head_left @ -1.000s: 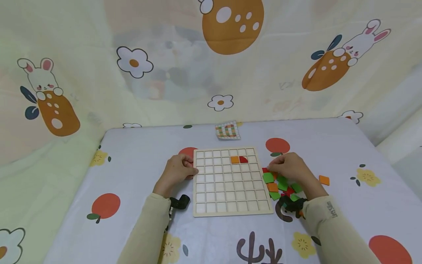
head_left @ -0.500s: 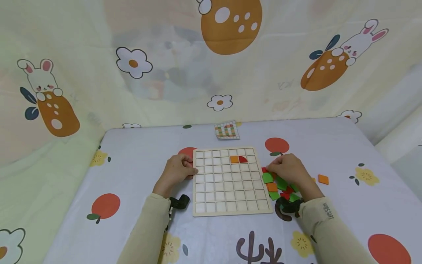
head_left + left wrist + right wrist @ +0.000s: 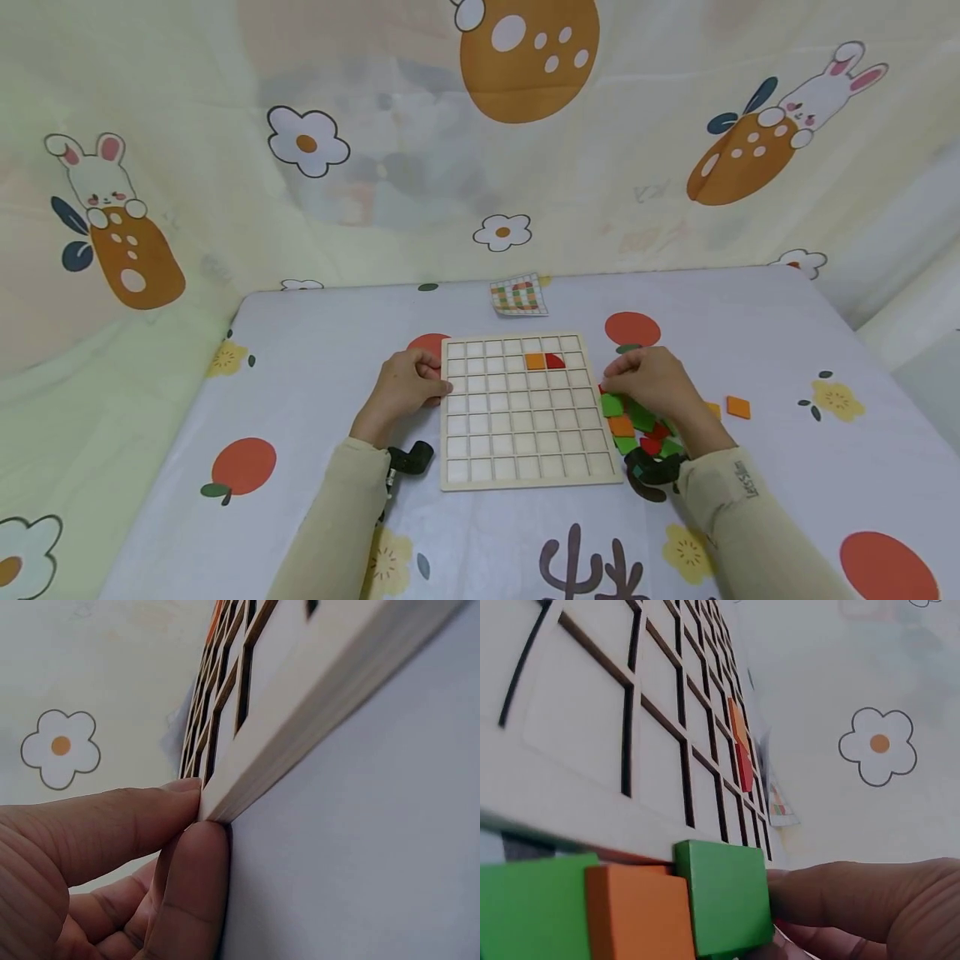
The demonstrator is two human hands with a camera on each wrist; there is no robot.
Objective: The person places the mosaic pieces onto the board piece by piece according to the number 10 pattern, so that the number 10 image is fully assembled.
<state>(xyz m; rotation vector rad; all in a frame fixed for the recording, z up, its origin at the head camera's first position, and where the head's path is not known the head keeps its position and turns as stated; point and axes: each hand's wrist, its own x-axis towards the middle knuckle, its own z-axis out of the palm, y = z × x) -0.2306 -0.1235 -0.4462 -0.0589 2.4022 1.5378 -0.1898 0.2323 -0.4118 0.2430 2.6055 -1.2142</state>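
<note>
A square wooden grid board [image 3: 525, 417] lies on the table, with an orange square tile [image 3: 535, 362] and a red rounded tile [image 3: 554, 361] side by side in its cells. My left hand [image 3: 401, 392] grips the board's left edge between thumb and forefinger, close up in the left wrist view. On the other side, my right hand [image 3: 656, 383] has its fingertips at the board's right edge, over loose tiles. A red tile [image 3: 602, 388] shows at those fingertips, mostly hidden. In the right wrist view, a green tile [image 3: 724, 896] partly covers the fingertips' pinch.
Several green, red and orange tiles are heaped along the board's right side, including an orange tile [image 3: 621, 426]. Another orange tile [image 3: 738, 407] lies apart to the right. Behind the board sits a small printed pattern card [image 3: 519, 296]. A patterned curtain [image 3: 375, 167] hangs at the back.
The right hand shifts slightly, and less of the red tile shows at its fingertips. My left hand stays on the board's edge, and the board's tiles are unchanged.
</note>
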